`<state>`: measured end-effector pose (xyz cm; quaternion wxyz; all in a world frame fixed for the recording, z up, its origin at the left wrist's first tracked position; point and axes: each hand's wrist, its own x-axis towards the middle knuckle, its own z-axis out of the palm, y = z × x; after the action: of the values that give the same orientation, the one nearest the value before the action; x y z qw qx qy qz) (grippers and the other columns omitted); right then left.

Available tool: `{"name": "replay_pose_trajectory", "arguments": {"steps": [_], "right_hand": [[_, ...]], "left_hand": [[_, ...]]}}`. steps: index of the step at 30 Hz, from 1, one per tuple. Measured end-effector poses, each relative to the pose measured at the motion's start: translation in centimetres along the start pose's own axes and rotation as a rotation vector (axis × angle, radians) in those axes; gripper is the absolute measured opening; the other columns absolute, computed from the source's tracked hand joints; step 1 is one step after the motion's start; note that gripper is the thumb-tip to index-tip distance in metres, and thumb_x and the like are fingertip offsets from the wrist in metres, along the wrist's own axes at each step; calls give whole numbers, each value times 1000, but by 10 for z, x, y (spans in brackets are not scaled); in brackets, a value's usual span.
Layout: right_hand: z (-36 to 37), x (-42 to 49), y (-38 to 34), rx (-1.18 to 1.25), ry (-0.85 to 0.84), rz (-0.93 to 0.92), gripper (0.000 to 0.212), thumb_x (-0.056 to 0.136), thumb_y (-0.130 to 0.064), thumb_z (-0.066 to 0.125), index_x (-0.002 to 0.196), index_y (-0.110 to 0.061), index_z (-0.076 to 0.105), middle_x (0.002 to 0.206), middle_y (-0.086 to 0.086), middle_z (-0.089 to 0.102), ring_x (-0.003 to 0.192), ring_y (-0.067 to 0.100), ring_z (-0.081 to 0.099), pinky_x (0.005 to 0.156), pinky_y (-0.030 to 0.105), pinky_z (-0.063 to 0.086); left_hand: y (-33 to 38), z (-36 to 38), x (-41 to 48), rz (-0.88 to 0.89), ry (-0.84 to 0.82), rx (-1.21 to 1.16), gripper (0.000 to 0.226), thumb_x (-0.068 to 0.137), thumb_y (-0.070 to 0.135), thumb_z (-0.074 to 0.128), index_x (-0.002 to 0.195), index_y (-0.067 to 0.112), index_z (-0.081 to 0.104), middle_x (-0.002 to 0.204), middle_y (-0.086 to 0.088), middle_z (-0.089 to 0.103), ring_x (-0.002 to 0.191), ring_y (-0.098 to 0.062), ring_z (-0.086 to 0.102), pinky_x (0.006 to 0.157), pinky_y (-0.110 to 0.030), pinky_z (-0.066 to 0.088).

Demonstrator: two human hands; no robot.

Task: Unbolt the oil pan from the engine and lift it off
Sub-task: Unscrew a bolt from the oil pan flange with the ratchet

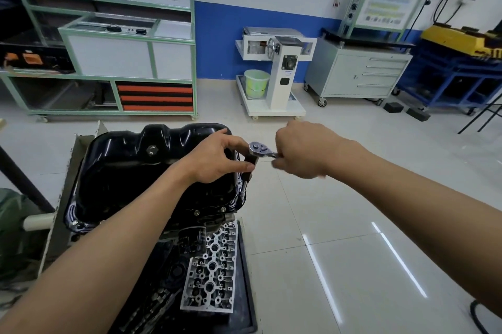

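– At the right edge of the oil pan (pixel 141 170), an extension bar (pixel 245 181) stands on a flange bolt, with the ratchet (pixel 258 147) on top.
– Left hand (pixel 214 157) pinching the bar just under the ratchet head, right hand (pixel 301 151) clenched round the handle.
– So we're mid-unbolting. The pan sits on the upturned engine (pixel 190 227), and bolts show along the near flange.
– Next, I'd say: swing the handle, keep that bar upright, then on to the next bolt.
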<state>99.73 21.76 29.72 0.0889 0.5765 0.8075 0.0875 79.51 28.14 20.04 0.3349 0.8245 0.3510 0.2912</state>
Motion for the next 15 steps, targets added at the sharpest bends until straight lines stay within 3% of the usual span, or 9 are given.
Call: {"name": "replay_pose_trajectory", "arguments": {"steps": [3,5,6,7,9,11,13,15], "right_hand": [[-3,-7,-21,366,-151,-38,50,93,-50,57,56,-17,56,53,2,64,55,10,59,52,29,45],[2,-7,-39,552,-174,-41,56,99,-46,51,63,-8,71,56,2,70,53,-2,59,54,12,44],[3,-7,-45,605,-158,-33,57,100,-43,50,67,-4,74,58,2,71,55,-3,58,55,9,44],[3,-5,-48,636,-149,-23,56,100,-42,51,70,-2,75,60,4,72,57,-2,58,57,9,44],[1,-3,-47,640,-167,-18,50,97,-41,58,71,-2,74,61,3,73,56,1,58,55,14,44],[-5,-2,-40,576,-179,-12,43,91,-41,66,66,-6,68,49,-5,66,47,3,53,47,18,41],[-11,-1,-32,487,-159,23,43,85,-41,74,58,-11,59,38,-4,49,40,11,45,45,24,36],[-13,-1,-27,414,-139,40,50,82,-38,78,53,-10,49,42,0,42,42,17,40,50,27,36]], "left_hand": [[0,1,0,23,7,-24,29,68,57,73,94,46,75,101,24,74,119,-15,57,111,-13,20],[1,0,-3,0,8,-48,28,66,45,74,94,44,77,101,22,74,119,7,50,97,4,19],[2,-2,-3,-10,6,-50,28,66,40,74,93,45,77,101,21,74,117,16,46,92,7,19],[2,-4,-3,-17,-1,-51,26,67,37,75,91,45,77,100,18,74,116,16,47,93,5,21],[2,-6,-2,-6,-13,-43,19,72,35,75,89,42,75,94,18,74,112,-3,56,103,-9,28],[5,-6,-2,25,-17,-52,18,78,29,80,88,42,72,86,27,71,97,-3,57,101,-21,34],[6,-4,-2,50,-25,-107,25,82,16,84,92,36,72,85,29,72,91,8,58,91,-11,34],[6,-2,-3,53,-38,-145,25,82,13,84,97,30,74,89,26,75,90,13,59,85,-7,34]]}}
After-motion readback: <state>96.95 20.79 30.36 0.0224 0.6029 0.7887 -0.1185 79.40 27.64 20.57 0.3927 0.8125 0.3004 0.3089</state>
